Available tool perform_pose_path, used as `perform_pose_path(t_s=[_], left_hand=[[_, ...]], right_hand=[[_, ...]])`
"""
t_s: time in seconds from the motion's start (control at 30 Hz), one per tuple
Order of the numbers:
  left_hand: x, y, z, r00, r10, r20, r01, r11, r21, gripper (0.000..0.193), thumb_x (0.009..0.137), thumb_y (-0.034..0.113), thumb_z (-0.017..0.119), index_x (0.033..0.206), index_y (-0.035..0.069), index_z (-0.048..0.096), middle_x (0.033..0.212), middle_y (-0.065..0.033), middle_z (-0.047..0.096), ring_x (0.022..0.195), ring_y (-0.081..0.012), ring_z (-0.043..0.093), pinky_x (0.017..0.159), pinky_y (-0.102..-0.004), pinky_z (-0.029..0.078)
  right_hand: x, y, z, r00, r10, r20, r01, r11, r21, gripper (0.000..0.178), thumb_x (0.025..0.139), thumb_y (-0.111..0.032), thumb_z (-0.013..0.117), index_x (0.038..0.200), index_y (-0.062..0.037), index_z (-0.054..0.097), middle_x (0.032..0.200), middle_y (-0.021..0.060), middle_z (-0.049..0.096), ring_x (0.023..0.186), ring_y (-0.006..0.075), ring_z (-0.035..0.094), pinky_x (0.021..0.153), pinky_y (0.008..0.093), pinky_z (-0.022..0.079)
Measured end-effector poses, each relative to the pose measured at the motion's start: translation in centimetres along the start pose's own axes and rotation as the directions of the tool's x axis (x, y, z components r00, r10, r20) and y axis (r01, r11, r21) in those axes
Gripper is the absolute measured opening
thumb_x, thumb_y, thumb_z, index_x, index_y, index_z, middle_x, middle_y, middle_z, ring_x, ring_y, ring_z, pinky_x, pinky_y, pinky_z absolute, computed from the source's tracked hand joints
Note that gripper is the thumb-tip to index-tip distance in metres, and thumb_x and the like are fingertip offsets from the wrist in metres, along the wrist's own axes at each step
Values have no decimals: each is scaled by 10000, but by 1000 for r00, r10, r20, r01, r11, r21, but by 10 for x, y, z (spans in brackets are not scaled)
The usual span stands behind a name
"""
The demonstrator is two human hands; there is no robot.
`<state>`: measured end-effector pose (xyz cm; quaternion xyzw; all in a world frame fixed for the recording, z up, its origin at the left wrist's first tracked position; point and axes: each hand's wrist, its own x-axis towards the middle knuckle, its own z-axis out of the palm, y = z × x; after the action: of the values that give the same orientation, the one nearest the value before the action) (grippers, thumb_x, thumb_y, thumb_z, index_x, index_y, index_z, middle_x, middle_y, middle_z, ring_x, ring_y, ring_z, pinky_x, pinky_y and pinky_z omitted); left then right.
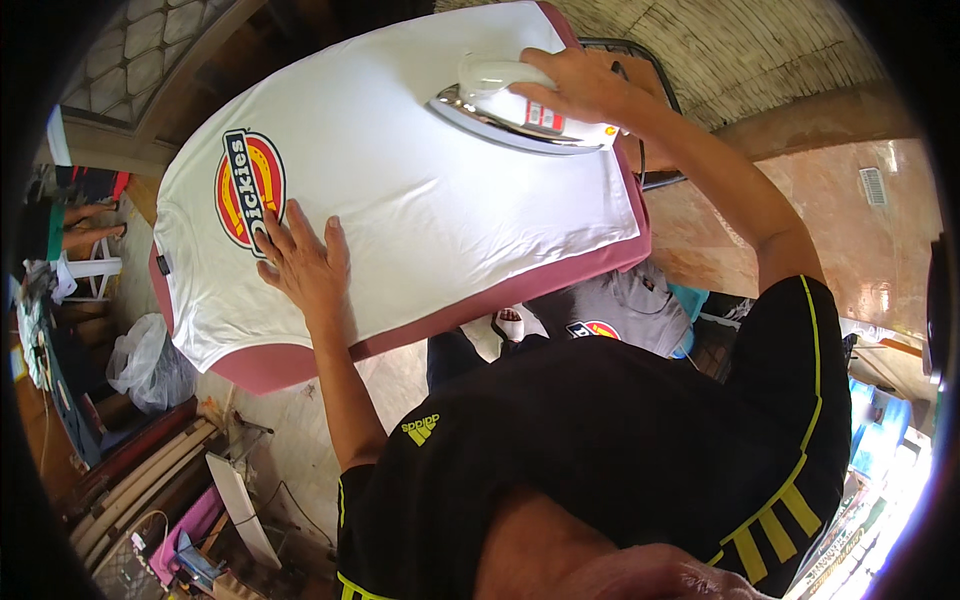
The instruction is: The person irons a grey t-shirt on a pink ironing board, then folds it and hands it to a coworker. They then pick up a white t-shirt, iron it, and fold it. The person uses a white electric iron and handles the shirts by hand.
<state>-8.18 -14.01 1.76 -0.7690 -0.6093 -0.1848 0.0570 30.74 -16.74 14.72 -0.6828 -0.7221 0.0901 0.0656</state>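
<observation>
A white T-shirt (400, 200) with a round red, yellow and black print lies spread over a padded ironing board (270, 368) with a maroon cover. My right hand (580, 88) is closed round the handle of a white clothes iron (500, 110), whose metal soleplate rests on the shirt near its hem. An orange light glows at the iron's rear. My left hand (308, 258) lies flat on the shirt with fingers spread, the fingertips at the lower edge of the print. Small creases run across the cloth between my two hands.
A grey shirt (625, 308) hangs or lies below the board's near edge, by a blue-green container (690, 300). At the left are a clear plastic bag (152, 365), a white stool (95, 268) and another person's legs (90, 225). Long boards (150, 470) lie at the lower left.
</observation>
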Motion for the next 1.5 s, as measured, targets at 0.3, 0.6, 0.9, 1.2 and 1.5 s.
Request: perform_pose_path(t_s=[0.3,0.6,0.9,1.2,1.5], left_hand=[[-2,-5,9,1000,8,8,-8,999,33,748,882,612,464,1454,135,399,1527,-242,277,1419,-457,200,1090,-646,136],[-43,-37,-9,979,-198,48,197,980,9,805,893,607,461,1463,50,346,1540,-228,256,1436,-420,183,1117,-615,126],[-85,-128,-24,869,-494,21,490,866,99,773,911,644,400,1480,122,354,1574,-126,242,1446,-414,164,1112,-638,121],[-79,-127,-22,887,-451,-105,453,892,-5,799,853,665,491,1454,146,404,1545,-156,291,1428,-408,213,1101,-631,128],[-94,-128,-27,819,-521,-241,476,851,-221,843,762,564,692,1335,2,433,1418,-235,366,1375,-417,264,1111,-569,156]], right_hand=[[36,70,0,930,313,-192,-290,947,138,477,937,-408,533,1253,-53,580,940,221,683,839,352,670,754,451,522],[7,-136,60,959,-277,-57,283,923,261,459,949,-429,545,1076,10,589,700,225,645,611,335,654,593,427,516],[9,-185,60,938,-345,3,330,900,285,438,955,-401,547,1039,28,584,723,251,652,642,371,664,611,426,525],[48,-187,67,960,-267,-87,280,936,215,439,959,-397,545,1037,35,577,760,269,654,677,386,665,627,436,515],[-38,-220,69,920,-353,168,284,899,334,427,950,-387,559,1062,24,548,672,203,658,658,386,676,626,436,533]])
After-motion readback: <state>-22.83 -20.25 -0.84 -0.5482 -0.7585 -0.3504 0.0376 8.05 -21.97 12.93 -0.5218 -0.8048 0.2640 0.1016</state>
